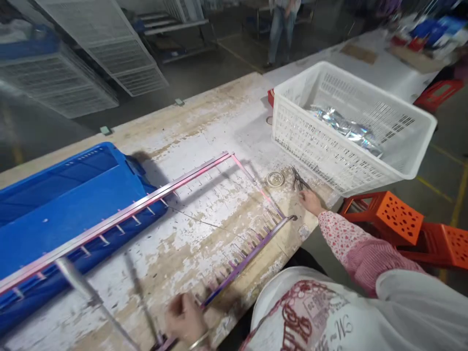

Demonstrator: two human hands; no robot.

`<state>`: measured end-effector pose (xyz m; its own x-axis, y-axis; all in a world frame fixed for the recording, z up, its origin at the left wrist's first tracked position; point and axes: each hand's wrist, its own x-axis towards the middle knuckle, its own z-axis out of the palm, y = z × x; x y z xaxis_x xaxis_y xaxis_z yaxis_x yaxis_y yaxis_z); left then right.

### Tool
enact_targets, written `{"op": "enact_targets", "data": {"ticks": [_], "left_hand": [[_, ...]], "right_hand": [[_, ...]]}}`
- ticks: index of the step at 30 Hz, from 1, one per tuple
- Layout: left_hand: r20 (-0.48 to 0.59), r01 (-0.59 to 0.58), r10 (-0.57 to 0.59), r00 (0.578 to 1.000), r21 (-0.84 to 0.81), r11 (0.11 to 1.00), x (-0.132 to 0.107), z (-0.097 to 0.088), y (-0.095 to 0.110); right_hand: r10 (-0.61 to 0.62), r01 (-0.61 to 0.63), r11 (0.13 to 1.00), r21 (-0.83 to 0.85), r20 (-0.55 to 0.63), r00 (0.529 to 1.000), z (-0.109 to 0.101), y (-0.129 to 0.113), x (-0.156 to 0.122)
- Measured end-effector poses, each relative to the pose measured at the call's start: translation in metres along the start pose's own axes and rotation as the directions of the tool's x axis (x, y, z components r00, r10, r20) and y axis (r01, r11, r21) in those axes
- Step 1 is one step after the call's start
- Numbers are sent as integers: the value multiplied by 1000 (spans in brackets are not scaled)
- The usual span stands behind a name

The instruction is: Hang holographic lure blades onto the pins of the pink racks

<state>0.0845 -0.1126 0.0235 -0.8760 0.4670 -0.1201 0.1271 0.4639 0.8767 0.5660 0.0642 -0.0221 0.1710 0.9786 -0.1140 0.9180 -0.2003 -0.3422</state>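
My right hand [311, 202], in a pink patterned sleeve, reaches out to the table's right edge. Its fingertips lie against the handles of dark scissors [300, 179] that rest flat on the table, and the fingers look loosely stretched, not wrapped round them. My left hand [185, 319], blurred at the bottom, curls over the near rail of a long metal frame with pegs [190, 178]. The frame lies across the worn white table [219, 122]. A small roll of tape [275, 179] sits just left of the scissors.
A white slatted basket [402, 141] holding silver foil packets [343, 127] stands at the table's right end. A blue bin [73, 195] lies under the frame at left. Orange crates [398, 217] sit on the floor to the right. A person stands far back.
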Motion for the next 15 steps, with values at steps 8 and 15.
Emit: {"op": "enact_targets", "data": {"ticks": [8,15], "left_hand": [[300,89,-86,950,6,996,-128,84,3],[563,-14,-23,826,61,998,-145,116,13]], "right_hand": [[-91,87,996,36,110,990,-4,53,44],[-130,146,986,-81,173,976,-10,59,31]]}}
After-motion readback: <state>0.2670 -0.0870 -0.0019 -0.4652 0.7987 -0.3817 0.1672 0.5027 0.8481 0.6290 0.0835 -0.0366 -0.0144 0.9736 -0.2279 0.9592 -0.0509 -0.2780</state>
